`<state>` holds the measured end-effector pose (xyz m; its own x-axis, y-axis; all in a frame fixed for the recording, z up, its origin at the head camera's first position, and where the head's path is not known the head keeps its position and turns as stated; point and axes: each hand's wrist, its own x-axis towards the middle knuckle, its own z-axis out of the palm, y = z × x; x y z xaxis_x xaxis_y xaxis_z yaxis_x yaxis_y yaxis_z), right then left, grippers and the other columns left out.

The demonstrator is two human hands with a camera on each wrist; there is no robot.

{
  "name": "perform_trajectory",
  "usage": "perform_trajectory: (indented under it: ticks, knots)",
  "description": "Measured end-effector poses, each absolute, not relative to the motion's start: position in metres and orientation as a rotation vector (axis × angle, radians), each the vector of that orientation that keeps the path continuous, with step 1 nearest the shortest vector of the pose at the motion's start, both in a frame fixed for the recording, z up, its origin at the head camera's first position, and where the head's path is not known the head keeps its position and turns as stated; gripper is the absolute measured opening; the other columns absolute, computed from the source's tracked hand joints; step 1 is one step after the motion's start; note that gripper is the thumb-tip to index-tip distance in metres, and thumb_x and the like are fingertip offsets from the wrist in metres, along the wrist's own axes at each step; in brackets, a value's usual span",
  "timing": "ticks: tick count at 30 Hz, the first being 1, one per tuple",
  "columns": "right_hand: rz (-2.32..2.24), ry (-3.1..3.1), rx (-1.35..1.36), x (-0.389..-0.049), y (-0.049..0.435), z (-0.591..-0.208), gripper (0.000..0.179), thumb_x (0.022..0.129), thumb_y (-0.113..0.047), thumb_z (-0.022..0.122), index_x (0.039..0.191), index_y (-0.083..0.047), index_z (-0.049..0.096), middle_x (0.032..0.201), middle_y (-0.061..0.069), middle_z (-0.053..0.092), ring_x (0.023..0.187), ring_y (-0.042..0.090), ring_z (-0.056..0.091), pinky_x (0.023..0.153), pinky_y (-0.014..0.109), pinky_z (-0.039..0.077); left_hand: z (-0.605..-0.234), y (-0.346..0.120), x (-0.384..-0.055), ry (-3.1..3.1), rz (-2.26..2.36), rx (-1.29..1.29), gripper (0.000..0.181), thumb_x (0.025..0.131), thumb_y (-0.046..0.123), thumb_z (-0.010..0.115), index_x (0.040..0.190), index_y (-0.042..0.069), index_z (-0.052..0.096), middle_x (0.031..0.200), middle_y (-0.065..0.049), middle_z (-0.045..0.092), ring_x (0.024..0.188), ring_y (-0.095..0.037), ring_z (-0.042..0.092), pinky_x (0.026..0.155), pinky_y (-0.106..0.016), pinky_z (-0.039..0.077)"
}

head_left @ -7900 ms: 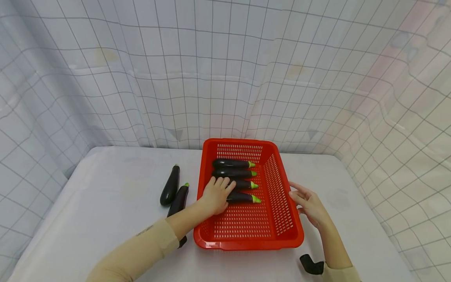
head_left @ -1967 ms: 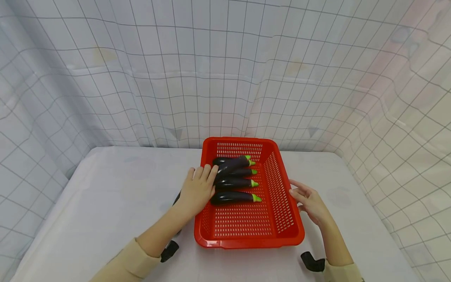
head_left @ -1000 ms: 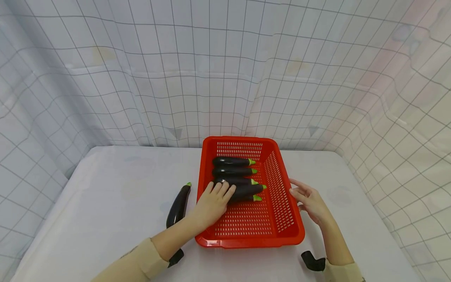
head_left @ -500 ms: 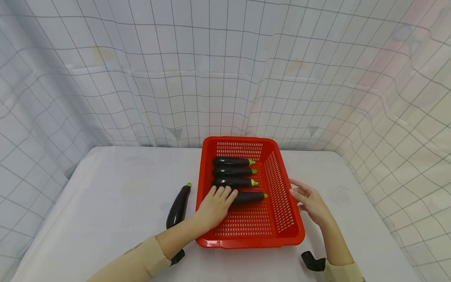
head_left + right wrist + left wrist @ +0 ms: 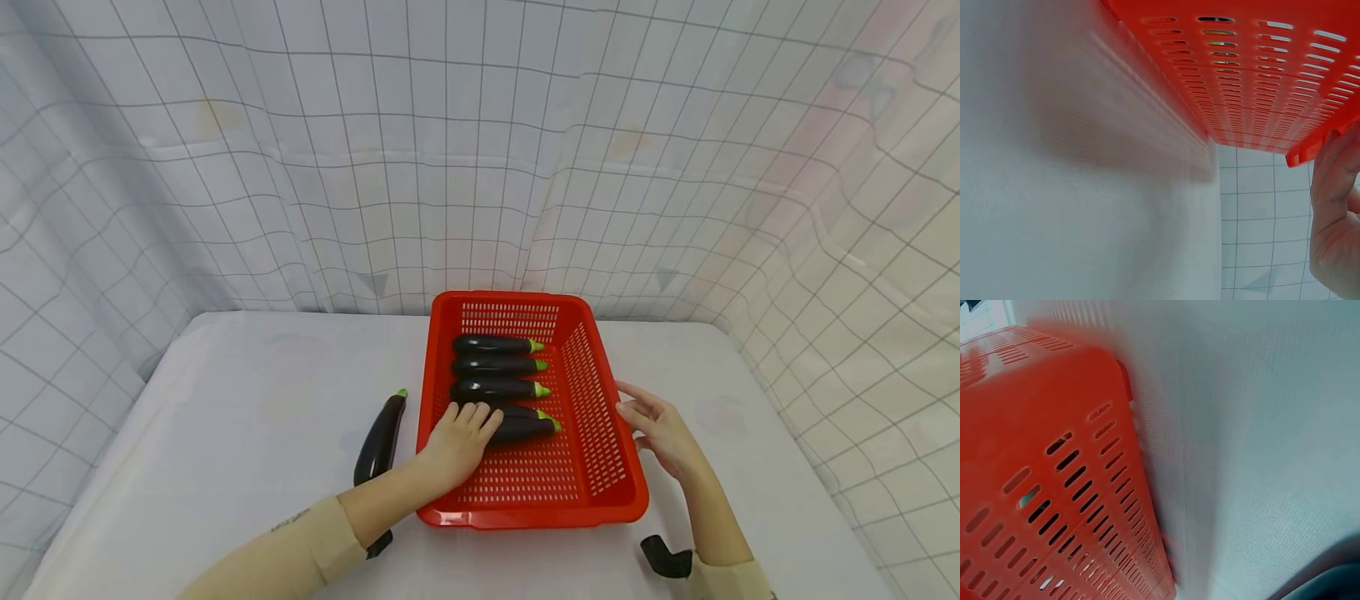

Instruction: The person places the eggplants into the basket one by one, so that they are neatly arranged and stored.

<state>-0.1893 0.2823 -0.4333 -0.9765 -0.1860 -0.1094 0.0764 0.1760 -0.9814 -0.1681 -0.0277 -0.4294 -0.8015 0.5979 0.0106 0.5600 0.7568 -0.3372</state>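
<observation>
Several dark eggplants lie side by side across the red perforated basket (image 5: 529, 518), green stems to the right. My left hand (image 5: 453, 450) reaches over the basket's left rim and holds the nearest eggplant (image 5: 523, 429). This one lies against another eggplant (image 5: 517, 411), partly hidden by my fingers. At the right rim, my right hand (image 5: 662, 435) touches the basket from outside with loosely extended fingers, also visible along the rim in the right wrist view. The left wrist view has the basket's outer wall (image 5: 1085, 487), but the left hand is out of sight there.
One more eggplant (image 5: 381, 440) lies on the white tabletop (image 5: 247, 433) left of the basket, its lower end near my left forearm. A grid-patterned white curtain (image 5: 487, 167) hangs behind and around the table. Black wrist pieces show at both sleeves.
Of the two eggplants earlier lying left of the basket, one is now inside it. My left hand brought it in, then shifted it toward the near side. My right hand stays at the rim.
</observation>
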Motion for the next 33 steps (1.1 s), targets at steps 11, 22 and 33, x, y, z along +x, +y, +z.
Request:
perform_trajectory:
  ticks: [11,22,33]
  knots:
    - [-1.886,2.250,-0.114,-0.1891,0.2827,-0.4336,0.054,0.092,-0.020,0.054,0.139,-0.002,0.034,0.091,-0.002,0.063,0.069,0.010,0.059,0.055,0.027,0.051,-0.4283,-0.0235,-0.1686,-2.946,0.517,-0.943,0.079,0.065,0.030,0.081,0.131,0.018,0.039,0.121,-0.007,0.045,0.113,-0.022,0.042,0.096,-0.036,0.039]
    - [-1.881,2.253,-0.114,-0.1886,0.2832,-0.4329,0.055,0.092,-0.020,0.054,0.139,-0.003,0.034,0.091,-0.001,0.063,0.069,0.010,0.058,0.055,0.027,0.051,-0.4288,-0.0211,-0.1663,-2.982,0.628,-0.929,0.083,0.061,0.032,0.082,0.130,0.020,0.037,0.118,-0.006,0.044,0.111,-0.021,0.042,0.096,-0.036,0.039]
    - [-1.883,2.254,-0.115,-0.1888,0.2823,-0.4327,0.055,0.092,-0.021,0.055,0.139,-0.002,0.033,0.090,-0.002,0.063,0.069,0.010,0.059,0.055,0.027,0.051,-0.4296,-0.0175,-0.1651,-2.949,0.787,-0.885,0.073,0.069,0.031,0.077,0.128,0.023,0.035,0.114,-0.003,0.041,0.111,-0.019,0.041,0.096,-0.035,0.037]
